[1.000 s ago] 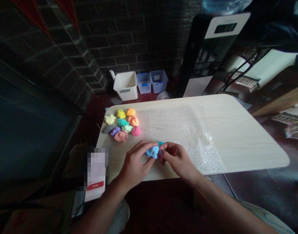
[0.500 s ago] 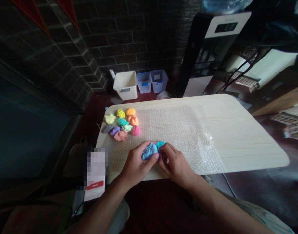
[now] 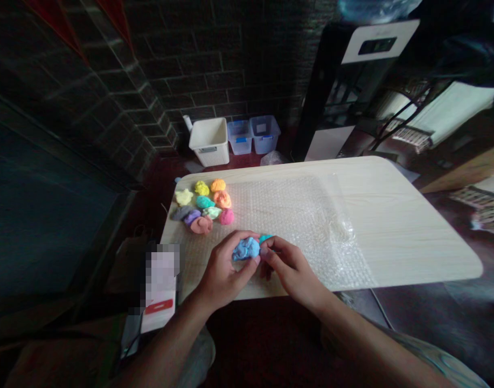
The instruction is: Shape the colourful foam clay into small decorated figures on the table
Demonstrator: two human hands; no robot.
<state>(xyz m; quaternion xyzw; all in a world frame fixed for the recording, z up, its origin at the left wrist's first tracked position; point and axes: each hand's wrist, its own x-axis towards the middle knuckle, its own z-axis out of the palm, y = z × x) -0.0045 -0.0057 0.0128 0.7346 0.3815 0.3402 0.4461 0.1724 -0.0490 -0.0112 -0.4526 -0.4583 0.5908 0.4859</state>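
My left hand is curled round a lump of blue clay, thumb and fingers pinching it over the near edge of the table. Close against it on the right, my right hand has its fingers bent and pressed to the same lump. A small teal bit of clay peeks out just behind my fingers. Under both hands lies a sheet of bubble wrap spread over the light wooden table.
Several coloured clay lumps lie grouped at the table's far left corner. On the floor beyond stand a white bin and two clear plastic boxes. A white-and-red object sits by my left knee. A dark cabinet rises behind the table.
The blue clay has been squeezed from a ragged, spread shape into a rounder lump, and both hands have closed in tighter on it, shifting slightly left.
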